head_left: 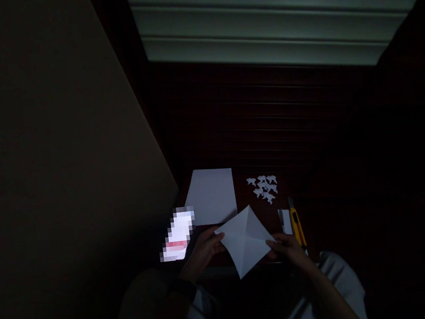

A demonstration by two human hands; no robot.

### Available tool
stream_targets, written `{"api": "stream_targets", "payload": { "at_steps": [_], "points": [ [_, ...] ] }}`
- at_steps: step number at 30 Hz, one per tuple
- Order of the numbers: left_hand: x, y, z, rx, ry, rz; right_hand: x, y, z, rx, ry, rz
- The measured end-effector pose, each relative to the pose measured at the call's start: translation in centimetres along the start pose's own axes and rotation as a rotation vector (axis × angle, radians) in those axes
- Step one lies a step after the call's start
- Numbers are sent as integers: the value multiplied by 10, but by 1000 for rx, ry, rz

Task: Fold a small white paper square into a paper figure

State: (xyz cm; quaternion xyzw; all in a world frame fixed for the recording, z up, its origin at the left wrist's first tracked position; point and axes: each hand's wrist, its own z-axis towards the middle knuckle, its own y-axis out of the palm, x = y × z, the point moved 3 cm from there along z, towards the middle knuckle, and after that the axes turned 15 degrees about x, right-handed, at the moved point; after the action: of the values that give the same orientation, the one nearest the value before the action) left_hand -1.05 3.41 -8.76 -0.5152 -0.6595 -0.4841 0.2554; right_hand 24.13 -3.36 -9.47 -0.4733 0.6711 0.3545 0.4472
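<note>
Left hand (203, 250) & right hand (290, 250) pinch creased paper (245, 240) btw them.

Creased square sheet (246, 240): matt white paper. Table (318, 209): dark wood. Utility knife (297, 225): yellow plastic, smooth. Small cutouts (263, 186): paper.

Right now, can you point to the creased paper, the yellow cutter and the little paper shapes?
creased paper (244, 239): head view, the middle where the creases cross.
yellow cutter (297, 225): head view, its yellow body.
little paper shapes (263, 186): head view, the middle of the pile.
</note>
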Motion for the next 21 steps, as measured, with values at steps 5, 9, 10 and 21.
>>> {"api": "stream_targets", "payload": {
  "at_steps": [5, 9, 10, 21],
  "points": [
    [-1, 1, 1, 12, 1, 2, -2, 1, -2, 13, 0, -10],
    [1, 2, -1, 18, 2, 5, -2, 1, -2, 29, 10, -36],
    [1, 2, -2, 21, 4, 11, -2, 1, -2, 31, 11, -44],
    [1, 2, -2, 11, 13, 14, 2, -1, 1, 31, -18, -69]
  ]
}}
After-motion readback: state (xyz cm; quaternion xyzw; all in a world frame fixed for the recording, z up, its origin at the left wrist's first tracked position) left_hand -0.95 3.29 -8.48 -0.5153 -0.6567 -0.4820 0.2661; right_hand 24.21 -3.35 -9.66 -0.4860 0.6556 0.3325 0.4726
